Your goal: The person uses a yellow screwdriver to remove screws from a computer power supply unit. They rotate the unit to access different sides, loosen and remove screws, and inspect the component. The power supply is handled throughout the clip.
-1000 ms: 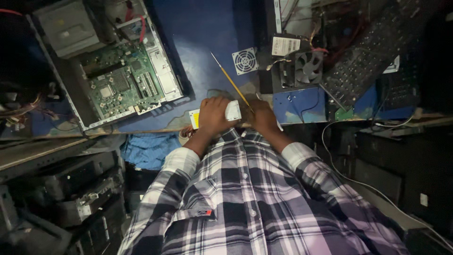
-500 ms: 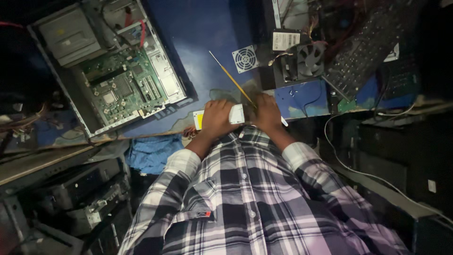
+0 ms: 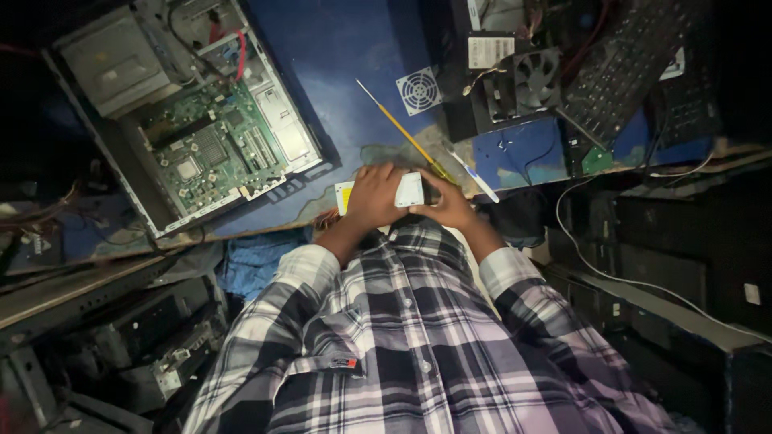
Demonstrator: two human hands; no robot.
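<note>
Fingers (image 3: 378, 178) of both hands clasp small white boxy part (image 3: 409, 191)

Blue table (image 3: 354, 88). Green circuit board (image 3: 211, 149) at ten o'clock, red cable (image 3: 238, 50) above. Yellow-handled screwdriver (image 3: 400, 128) at twelve. White drive (image 3: 408, 191) with yellow-edged label. Black keyboard (image 3: 623, 68) at two. Plaid shirt (image 3: 418, 345), purple, black and white, at six.
</note>
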